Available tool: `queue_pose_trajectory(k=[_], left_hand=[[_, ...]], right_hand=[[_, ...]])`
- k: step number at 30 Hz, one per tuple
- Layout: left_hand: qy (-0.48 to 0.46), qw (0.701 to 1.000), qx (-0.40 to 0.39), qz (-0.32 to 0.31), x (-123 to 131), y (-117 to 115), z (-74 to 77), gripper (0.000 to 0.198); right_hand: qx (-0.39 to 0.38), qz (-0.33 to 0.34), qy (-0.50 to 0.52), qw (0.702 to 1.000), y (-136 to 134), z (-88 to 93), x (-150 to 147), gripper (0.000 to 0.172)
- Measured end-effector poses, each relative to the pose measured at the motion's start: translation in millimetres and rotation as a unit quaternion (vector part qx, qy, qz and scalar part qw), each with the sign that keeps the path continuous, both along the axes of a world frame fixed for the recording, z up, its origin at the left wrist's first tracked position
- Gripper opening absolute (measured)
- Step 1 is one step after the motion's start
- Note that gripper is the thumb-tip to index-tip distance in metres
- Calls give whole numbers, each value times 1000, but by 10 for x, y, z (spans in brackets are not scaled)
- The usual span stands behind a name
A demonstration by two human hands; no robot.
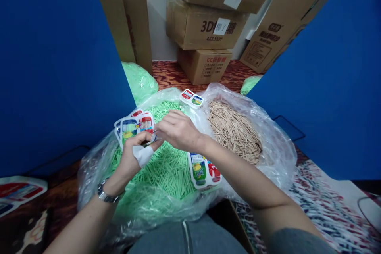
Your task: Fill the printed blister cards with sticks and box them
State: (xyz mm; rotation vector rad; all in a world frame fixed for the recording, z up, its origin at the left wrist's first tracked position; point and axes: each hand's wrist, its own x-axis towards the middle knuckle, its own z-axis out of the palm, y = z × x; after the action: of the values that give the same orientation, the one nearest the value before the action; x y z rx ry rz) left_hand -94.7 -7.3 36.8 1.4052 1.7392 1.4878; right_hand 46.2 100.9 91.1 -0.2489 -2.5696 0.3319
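Note:
My left hand [131, 158], with a metal watch at the wrist, is closed, and a white slip [143, 155] shows between thumb and palm. My right hand [178, 129] meets it, fingertips pinched together; what they hold is too small to tell. Just behind the left fingers is a fanned group of two-compartment packs [129, 127] with green and red drink labels; whether the hand touches them is unclear. Both hands are over a clear plastic bag of thin green candy sticks [166, 170]. Another labelled pack [202, 170] lies on the sticks below my right forearm.
A second clear bag holds brown sticks [235, 131] at the right. Between the bags, at the back, sits one more pack [192, 98]. Cardboard boxes [205, 65] are stacked behind. Blue panels [59, 67] flank both sides. Many small wrappers [321, 206] lie at lower right.

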Motion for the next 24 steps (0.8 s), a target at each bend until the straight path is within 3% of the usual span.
queue_pose_trajectory(k=[3,5,8,10,12,14,18,24], left_hand=[[-72,995,11,63,-72,-50,-22,31],[-101,990,17,96,-119,-78,-27,30],[-121,986,29,115,-153,-90,-40,32],[-128,985,34,110,-143,-77,-64,31],[-131,985,36,103,-116,-59,-96,30],[-132,986,38,97,-89,-46,-123,30],[-127,987,36,86,-66,-53,-126,32],[-135,987,23,88,-49,-63,-88,36]], right_hand=[[-45,-45,67,996,-41,-63,180,28],[-68,-62,55,994,-76,-215,301,33],[-27,-34,-114,993,-175,-564,368,53],[12,-40,-206,978,-264,-779,323,75],[44,-57,-263,962,-341,-914,237,84],[70,-67,-301,949,-385,-963,151,73],[85,-68,-352,930,-386,-921,45,30],[92,-63,-370,922,-389,-948,-49,24]])
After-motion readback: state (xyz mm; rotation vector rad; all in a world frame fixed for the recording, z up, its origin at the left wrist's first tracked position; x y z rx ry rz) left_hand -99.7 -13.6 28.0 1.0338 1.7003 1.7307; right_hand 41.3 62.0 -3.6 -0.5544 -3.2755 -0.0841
